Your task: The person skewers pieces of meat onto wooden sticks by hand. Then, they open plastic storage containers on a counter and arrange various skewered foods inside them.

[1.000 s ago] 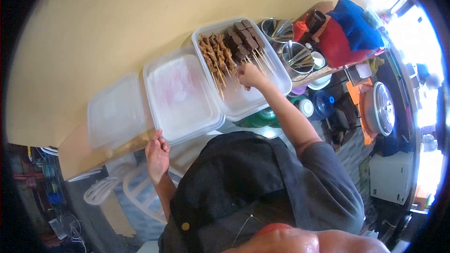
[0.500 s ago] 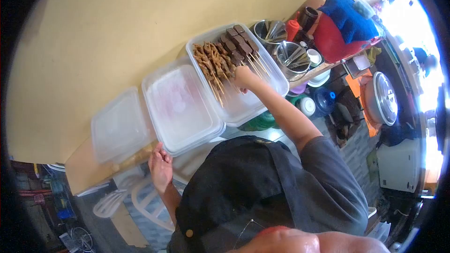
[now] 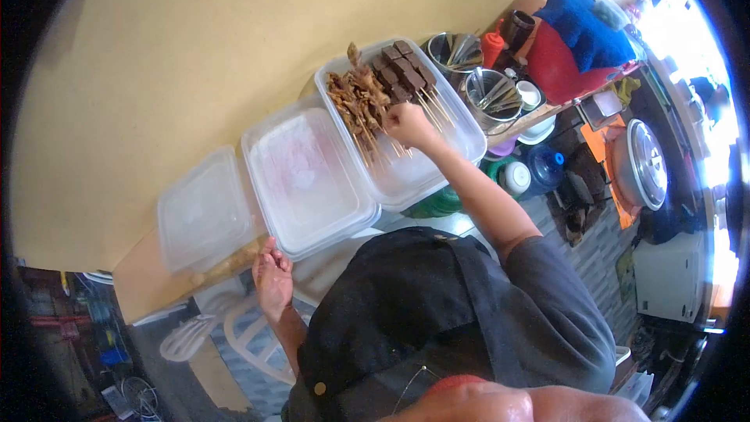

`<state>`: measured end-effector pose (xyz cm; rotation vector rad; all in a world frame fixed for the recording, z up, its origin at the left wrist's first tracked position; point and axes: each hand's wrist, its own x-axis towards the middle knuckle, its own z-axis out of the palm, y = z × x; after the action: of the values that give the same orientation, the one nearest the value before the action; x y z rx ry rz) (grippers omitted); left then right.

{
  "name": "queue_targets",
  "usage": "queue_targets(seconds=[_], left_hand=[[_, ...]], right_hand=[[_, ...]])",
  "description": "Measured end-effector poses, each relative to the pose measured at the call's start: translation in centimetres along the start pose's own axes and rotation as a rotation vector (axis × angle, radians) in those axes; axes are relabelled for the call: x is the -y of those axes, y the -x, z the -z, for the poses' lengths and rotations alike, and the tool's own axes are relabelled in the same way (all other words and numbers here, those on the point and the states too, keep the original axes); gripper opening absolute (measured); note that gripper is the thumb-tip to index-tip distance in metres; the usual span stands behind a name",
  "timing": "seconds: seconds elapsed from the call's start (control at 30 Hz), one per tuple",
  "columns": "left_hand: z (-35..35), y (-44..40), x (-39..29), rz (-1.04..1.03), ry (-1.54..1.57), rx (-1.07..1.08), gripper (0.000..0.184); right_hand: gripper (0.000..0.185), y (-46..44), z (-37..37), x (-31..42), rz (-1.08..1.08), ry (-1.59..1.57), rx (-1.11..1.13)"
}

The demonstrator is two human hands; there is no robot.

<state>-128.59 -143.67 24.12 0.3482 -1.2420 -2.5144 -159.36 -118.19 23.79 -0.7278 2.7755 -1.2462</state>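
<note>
My right hand [image 3: 410,123] is closed around the stick end of a meat skewer [image 3: 366,78], its brown curled pieces raised above the others. It is over a clear plastic container [image 3: 433,176] holding a row of similar brown meat skewers [image 3: 341,105]. Skewers of dark brown blocks [image 3: 405,69] lie along the container's right side, sticks towards me. Beside it sits a second plastic container [image 3: 312,187], whitish with a faint pink tint. My left hand [image 3: 273,277] is near that container's front left corner, fingers loosely bent, holding nothing visible.
A translucent lid [image 3: 205,207] lies on the left of the counter. Two metal pails [image 3: 492,98] with utensils, a red squeeze bottle [image 3: 491,45] and a blue cloth [image 3: 584,27] stand right. A white plastic chair [image 3: 250,336] is below, and a lidded pot [image 3: 642,164] is far right.
My right hand has pulled one meat skewer up from the row, so its meat end now stands above the rest. My left hand stays by the container corner.
</note>
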Motion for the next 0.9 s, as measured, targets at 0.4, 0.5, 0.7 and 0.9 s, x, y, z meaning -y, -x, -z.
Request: queue_targets(seconds=[0.4,0.5,0.7,0.9], left_hand=[[-0.4,-0.1,0.1,0.007,-0.004,0.002,0.038],[-0.5,-0.2,0.0,0.006,0.007,0.024,0.038],[0.6,0.1,0.3,0.003,0.002,0.007,0.038],[-0.1,-0.1,-0.3,-0.013,0.014,0.031,0.039]], right_hand=[[0.017,-1.2,-1.6,-0.9,-0.058,0.363,0.156],[0.018,-0.7,0.3,0.9,-0.379,0.112,0.366],[0.021,0.3,-2.4,1.3,0.104,0.367,-0.026],[0.02,0.5,-1.3,3.1,-0.185,-0.062,0.118]])
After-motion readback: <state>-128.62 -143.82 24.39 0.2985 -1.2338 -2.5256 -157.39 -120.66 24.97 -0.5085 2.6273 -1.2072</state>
